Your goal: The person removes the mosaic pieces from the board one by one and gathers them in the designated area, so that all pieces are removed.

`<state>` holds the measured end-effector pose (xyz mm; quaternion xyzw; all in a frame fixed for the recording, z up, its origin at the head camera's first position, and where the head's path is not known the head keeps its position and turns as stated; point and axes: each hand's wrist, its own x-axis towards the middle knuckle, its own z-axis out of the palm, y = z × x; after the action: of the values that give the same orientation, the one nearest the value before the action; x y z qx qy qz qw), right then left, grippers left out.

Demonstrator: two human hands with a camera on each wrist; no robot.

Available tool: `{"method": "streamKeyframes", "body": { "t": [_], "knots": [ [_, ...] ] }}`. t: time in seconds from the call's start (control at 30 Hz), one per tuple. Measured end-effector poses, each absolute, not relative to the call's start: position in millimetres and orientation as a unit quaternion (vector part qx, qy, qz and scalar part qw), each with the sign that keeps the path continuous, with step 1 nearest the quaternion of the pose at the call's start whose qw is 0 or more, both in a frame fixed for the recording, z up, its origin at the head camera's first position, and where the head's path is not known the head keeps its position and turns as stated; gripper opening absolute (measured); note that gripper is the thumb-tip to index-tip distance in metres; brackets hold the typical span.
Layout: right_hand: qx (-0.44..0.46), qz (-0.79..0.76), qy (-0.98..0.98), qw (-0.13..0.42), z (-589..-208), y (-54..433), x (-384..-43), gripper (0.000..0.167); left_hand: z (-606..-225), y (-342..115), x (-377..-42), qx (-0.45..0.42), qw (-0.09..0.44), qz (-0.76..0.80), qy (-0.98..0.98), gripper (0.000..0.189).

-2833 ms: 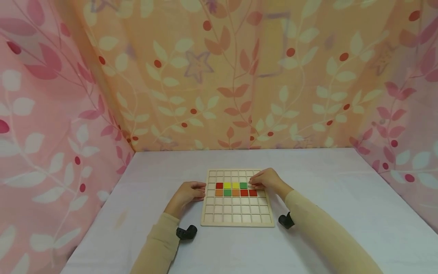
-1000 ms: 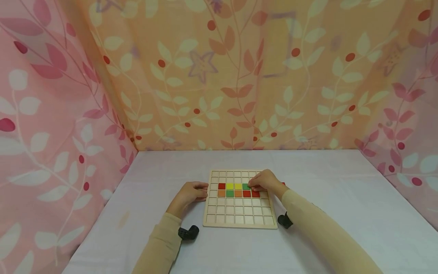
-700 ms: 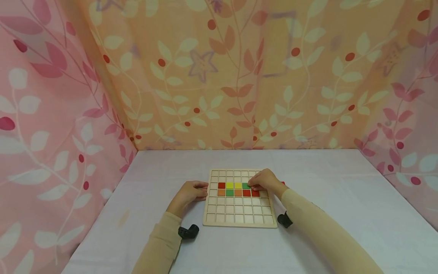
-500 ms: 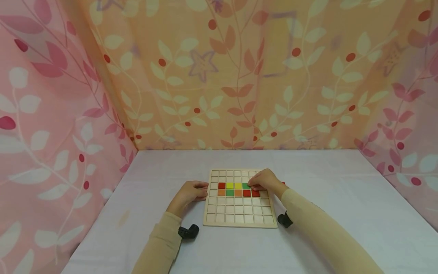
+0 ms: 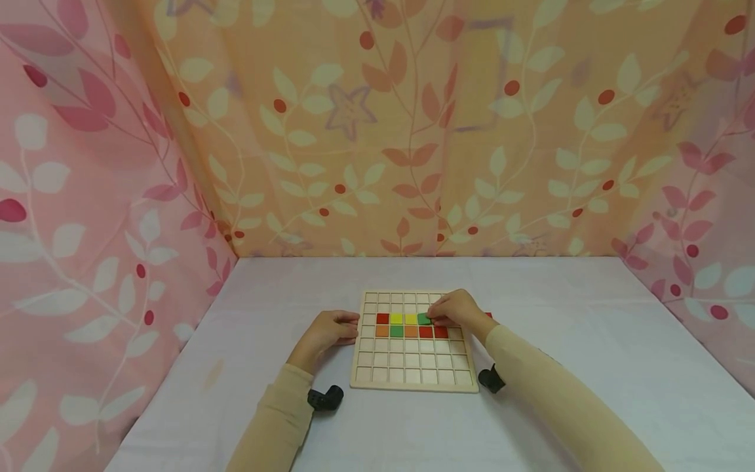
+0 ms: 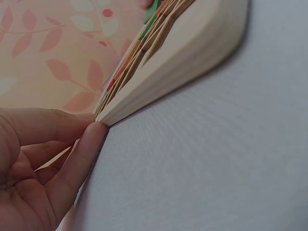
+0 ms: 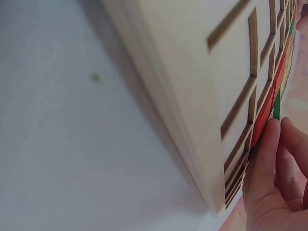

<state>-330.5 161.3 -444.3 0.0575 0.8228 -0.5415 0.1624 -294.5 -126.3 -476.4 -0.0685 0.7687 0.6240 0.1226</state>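
A square wooden grid board (image 5: 413,388) lies on the table, with two rows of coloured square tiles in its middle cells. At the board's left edge, my left hand (image 5: 324,329) holds the rim, thumb and finger meeting there in the left wrist view. My right hand (image 5: 457,308) reaches over the right side and pinches a green tile (image 5: 423,318) at the right end of the upper row. That tile is tilted, one side raised from its cell. Beside it are two yellow tiles (image 5: 404,319); red tiles (image 7: 262,120) sit just below it.
A white cloth covers the table (image 5: 413,432). Flowered fabric (image 5: 330,131) hangs at the back and both sides. A small red piece (image 5: 488,315) shows partly behind my right wrist. Black wrist cameras (image 5: 326,398) are worn on both arms.
My right fingertips have shifted left from beside the green tile onto its right side. The tile, flat before, is now tilted up. My left hand stays at the board's edge.
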Motion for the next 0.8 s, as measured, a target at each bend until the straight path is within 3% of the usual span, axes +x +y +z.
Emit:
{"method": "streamKeyframes", "body": {
  "t": [0.8],
  "knots": [
    [0.051,-0.559,0.811,0.162,-442.4,164.0,-329.4,0.022,-478.3,-127.7,-294.4,-0.064,0.121,0.621,0.772,0.041]
  ]
}}
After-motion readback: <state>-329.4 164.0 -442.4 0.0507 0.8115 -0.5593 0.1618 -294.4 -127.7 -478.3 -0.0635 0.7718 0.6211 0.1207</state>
